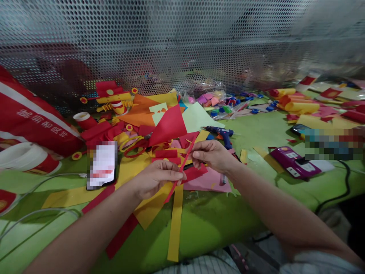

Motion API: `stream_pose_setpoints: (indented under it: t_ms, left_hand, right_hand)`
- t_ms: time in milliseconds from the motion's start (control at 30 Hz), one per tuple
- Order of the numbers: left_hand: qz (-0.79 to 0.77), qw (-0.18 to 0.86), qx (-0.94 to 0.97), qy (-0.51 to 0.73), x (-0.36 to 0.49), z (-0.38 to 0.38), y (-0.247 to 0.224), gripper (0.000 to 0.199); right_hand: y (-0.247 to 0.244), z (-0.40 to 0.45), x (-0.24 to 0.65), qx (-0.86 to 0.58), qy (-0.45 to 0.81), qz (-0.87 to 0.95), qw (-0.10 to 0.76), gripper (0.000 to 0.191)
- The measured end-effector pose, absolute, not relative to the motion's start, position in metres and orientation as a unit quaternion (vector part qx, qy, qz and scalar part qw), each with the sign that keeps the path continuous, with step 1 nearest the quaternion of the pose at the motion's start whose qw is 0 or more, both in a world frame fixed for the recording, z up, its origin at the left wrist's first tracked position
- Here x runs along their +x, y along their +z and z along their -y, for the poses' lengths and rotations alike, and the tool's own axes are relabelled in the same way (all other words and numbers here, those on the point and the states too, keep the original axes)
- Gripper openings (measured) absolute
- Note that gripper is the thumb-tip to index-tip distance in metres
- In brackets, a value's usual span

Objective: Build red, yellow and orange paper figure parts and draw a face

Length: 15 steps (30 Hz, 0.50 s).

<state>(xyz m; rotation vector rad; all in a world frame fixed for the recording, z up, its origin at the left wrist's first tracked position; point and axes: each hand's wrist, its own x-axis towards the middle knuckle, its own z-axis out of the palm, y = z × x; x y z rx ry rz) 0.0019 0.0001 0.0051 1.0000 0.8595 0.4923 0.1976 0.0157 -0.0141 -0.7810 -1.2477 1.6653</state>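
1. Red paper strip (185, 160), narrow and fairly straight, is held between the two hands, above the cluttered middle of the green table (211, 224).
2. Its long axis runs slantwise: the far end points away from the person and to the right, the near end back toward the person and to the left, over yellow paper (148, 213).
3. Left hand (159, 177): the forearm reaches forward and rightward from the lower left. Thumb and index finger pinch the strip below its middle, thumb uppermost; the other fingers curl beneath, partly hidden.
4. Right hand (209, 154): the forearm comes in from the lower right, angled leftward. Thumb and fingertips pinch the strip nearer its far end, the remaining fingers folded in.
5. The right hand sits slightly farther from the body than the left, the two close together but apart.
6. Just beyond the right hand lies a blue glue gun (218, 133); scissors (137, 146) rest beyond the left. Whether the strip's near end touches the paper below, I cannot tell.
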Motion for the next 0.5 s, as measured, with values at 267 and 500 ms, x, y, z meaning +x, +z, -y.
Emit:
stream_pose_setpoints:
  t_ms: [267, 500]
  left_hand:
    - [-0.399, 0.764, 0.469, 0.191, 0.0027, 0.0010, 0.0066, 0.018]
    - [-0.403, 0.757, 0.470, 0.207, 0.0028, 0.0017, 0.0068, 0.014]
  right_hand:
    - [-0.0154, -0.0146, 0.1938, -0.292, 0.652, 0.490, 0.499, 0.026]
    - [-0.0173, -0.0153, 0.1971, -0.283, 0.677, 0.504, 0.456, 0.029]
